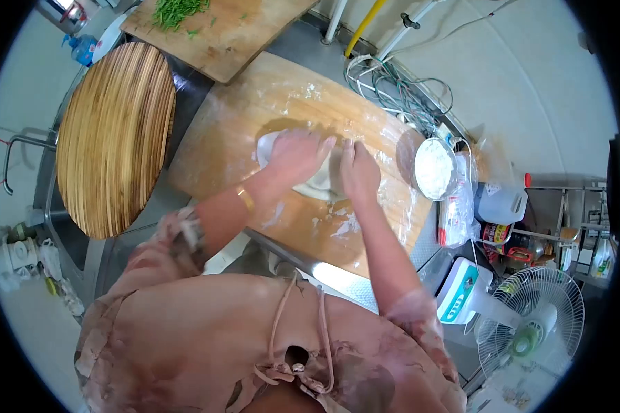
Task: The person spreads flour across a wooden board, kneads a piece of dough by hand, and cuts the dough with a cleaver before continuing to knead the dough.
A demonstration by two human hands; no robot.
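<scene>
A piece of white dough (318, 187) lies on a floured wooden board (213, 148), partly hidden beneath my hands. My left hand (297, 157), with a gold band at its wrist, presses across the dough's left and middle part, its fingers held together. At the dough's right side my right hand (359, 171) is closed against its edge with the fingers curled. My two hands are close together but apart at the fingertips. Some dough shows to the left of my left hand.
A bowl of white flour (435, 169) stands by the board's right edge. Another cutting board (234, 34) with chopped greens (176, 12) overlaps the far left corner. To the left is a round wooden lid (116, 141); at right sit a scale (459, 292) and a fan (530, 323).
</scene>
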